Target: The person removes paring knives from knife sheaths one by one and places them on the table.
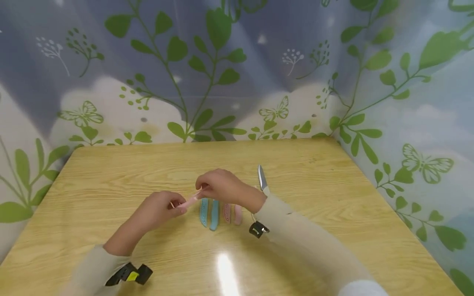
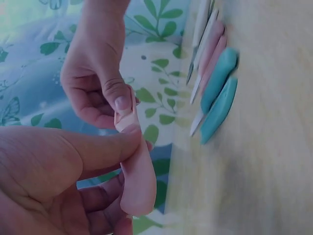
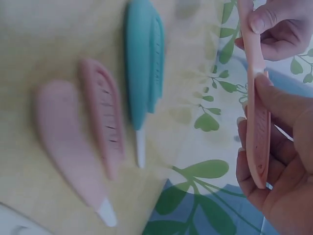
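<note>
A slim pink tool (image 1: 191,201), knife-like in shape, is held between both hands above the table. My left hand (image 1: 157,209) pinches its smooth, rounded end with thumb and fingers. At the opposite end, my right hand (image 1: 224,186) grips the long hollow part (image 3: 259,147), its thumb near the joint in the middle. Whether a blade lies inside cannot be made out. Below the hands lie two teal pieces (image 1: 214,216), one slotted and one smooth, beside a slotted pink piece (image 1: 227,213) and a smooth pink piece (image 1: 238,214). White tips show on some in the wrist views.
A knife (image 1: 262,177) with a metal blade and pale handle lies right of the row, partly behind the right forearm. The wood-grain table (image 1: 111,172) ends against a leaf-patterned curtain (image 1: 222,102) at the back and right.
</note>
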The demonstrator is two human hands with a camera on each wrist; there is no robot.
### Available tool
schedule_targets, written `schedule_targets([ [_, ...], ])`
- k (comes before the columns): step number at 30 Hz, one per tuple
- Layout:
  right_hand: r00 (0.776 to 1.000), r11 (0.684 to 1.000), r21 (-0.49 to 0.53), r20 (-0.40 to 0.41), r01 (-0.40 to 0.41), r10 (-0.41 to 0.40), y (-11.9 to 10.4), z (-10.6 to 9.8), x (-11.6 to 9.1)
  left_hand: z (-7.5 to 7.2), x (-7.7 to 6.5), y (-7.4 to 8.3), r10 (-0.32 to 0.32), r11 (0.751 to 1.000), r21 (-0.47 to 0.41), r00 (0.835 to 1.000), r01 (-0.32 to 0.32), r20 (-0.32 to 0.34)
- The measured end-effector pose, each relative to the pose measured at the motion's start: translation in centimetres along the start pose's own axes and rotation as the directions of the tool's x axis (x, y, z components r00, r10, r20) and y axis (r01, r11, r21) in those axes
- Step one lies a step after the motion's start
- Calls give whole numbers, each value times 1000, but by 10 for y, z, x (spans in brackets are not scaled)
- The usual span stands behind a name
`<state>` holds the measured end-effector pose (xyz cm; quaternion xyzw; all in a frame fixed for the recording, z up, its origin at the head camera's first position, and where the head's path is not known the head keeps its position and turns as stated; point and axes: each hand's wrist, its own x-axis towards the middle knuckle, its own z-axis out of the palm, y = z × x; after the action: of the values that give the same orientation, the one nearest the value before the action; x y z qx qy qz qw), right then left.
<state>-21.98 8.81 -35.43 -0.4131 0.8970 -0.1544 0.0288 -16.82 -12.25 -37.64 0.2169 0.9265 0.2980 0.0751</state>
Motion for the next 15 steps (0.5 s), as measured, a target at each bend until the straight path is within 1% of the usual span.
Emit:
schedule_targets([
  [3,1000,1000,28,1,3,-3,-2,4,-8,4,-9,-1,3,999,-54,1000,-2,24],
  [6,1000,998,56,-21,-21,23,1,7,-16,8,-12,-3,13,994,-113,999,-8,42],
  [9,993,990,112,-68,-84,92,7,7,-24,13,-12,-4,40,984,-177,998,-29,58],
  [11,986,976,182,-95,-120,139,11,7,-28,15,-11,-4,53,973,-229,996,-35,74],
  [12,982,964,230,-102,-134,161,12,8,-30,16,-11,-4,56,967,-254,995,-33,83],
  [15,974,916,372,-107,-149,202,12,11,-31,18,-15,-4,49,950,-312,994,-15,103],
])
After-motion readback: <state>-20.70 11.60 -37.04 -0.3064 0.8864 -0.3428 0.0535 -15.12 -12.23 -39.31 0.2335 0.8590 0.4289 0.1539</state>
